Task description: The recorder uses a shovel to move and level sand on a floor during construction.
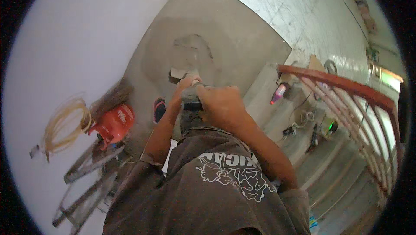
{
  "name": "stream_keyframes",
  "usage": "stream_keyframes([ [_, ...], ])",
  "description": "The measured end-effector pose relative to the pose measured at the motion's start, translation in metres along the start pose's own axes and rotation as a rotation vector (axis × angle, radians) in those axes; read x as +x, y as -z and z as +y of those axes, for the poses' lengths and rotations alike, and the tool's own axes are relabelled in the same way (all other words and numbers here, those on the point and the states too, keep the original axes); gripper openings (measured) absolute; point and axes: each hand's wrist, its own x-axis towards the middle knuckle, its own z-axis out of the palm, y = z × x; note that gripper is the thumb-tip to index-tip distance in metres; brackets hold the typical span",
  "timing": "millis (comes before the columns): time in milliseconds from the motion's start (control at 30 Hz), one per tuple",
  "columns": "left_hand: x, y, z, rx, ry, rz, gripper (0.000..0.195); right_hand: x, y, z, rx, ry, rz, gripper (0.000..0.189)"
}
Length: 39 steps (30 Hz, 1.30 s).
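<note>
Low at the centre, my right hand [224, 105] is closed around the top of a dark, dusty tool [192, 100], whose exact kind I cannot tell. Just beyond it, my left hand [188, 81] grips the tool's pale shaft, both hands close together. Past the left hand, a grey block-like piece [177, 75] with a dark side lies over the cement floor [227, 33]; whether it joins the shaft cannot be made out. A curved dark mark shows in the grey surface ahead. A black flip-flop with a pink strap [159, 109] is beside my left forearm.
A white wall [74, 40] rises at left, near a coiled hose [68, 124], a red plastic-looking object [117, 121] and metal frames [91, 189]. At right are stairs [328, 173], a red-brown handrail [338, 83], a bottle [279, 93] and cables [302, 119]. Pale tiles [279, 4] lie beyond.
</note>
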Motion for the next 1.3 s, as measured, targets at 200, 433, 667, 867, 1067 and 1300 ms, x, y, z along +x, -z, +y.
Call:
stream_keyframes([
  [200, 0.046, -0.068, -0.008, 0.123, 0.009, 0.376, 0.022, -0.008, 0.034, 0.077, 0.057, -0.001, -0.102, 0.030],
  [433, 0.105, -0.112, -0.017, 0.116, -0.116, 0.637, 0.025, 0.010, 0.068, 0.162, 0.120, 0.061, -0.134, 0.035],
  [667, 0.216, -0.148, -0.026, -0.021, 0.081, 1.211, 0.031, 0.087, 0.129, 0.243, 0.402, 0.023, -0.436, 0.036],
  [867, 0.301, -0.174, -0.069, -0.660, 0.103, 1.649, 0.034, 0.159, 0.175, 0.291, 0.556, 0.179, -0.643, 0.034],
  [1067, 0.322, -0.125, 0.024, -0.148, 0.534, 1.529, 0.050, 0.221, 0.197, 0.351, 0.955, -0.235, -0.706, 0.015],
  [1300, 0.381, -0.101, 0.068, 0.228, 0.872, 1.221, 0.073, 0.277, 0.127, 0.402, 1.373, -0.498, -0.608, 0.014],
])
